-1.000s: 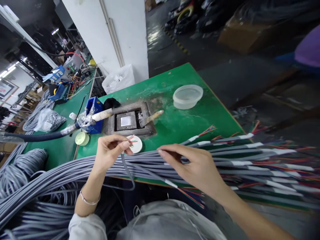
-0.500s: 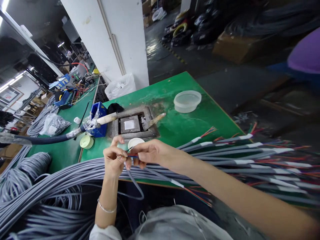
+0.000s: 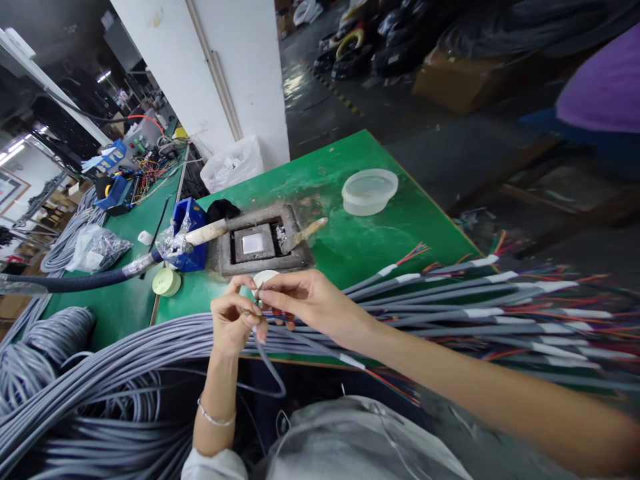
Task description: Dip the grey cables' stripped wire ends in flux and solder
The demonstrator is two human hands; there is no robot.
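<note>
My left hand (image 3: 234, 323) is closed around the end of a single grey cable (image 3: 270, 370) that loops down below the table edge. My right hand (image 3: 305, 301) meets it, with fingers pinched on the thin coloured wires at that cable's tip. Both hands hover over a thick bundle of grey cables (image 3: 150, 347) that lies across the front of the green table (image 3: 350, 247). Just behind my fingers sits a small white round lid (image 3: 264, 276).
A square metal pot (image 3: 255, 243) is set into the table, with a stick (image 3: 305, 233) resting in it and a foil-wrapped hose nozzle (image 3: 173, 241) at its left. A clear plastic tub (image 3: 369, 191) stands further back. Taped cable ends with coloured wires (image 3: 500, 300) fan out right. Cable coils (image 3: 45, 347) lie left.
My right hand came left from the cable bundle and joined the left hand at the cable tip. It now pinches the wires there.
</note>
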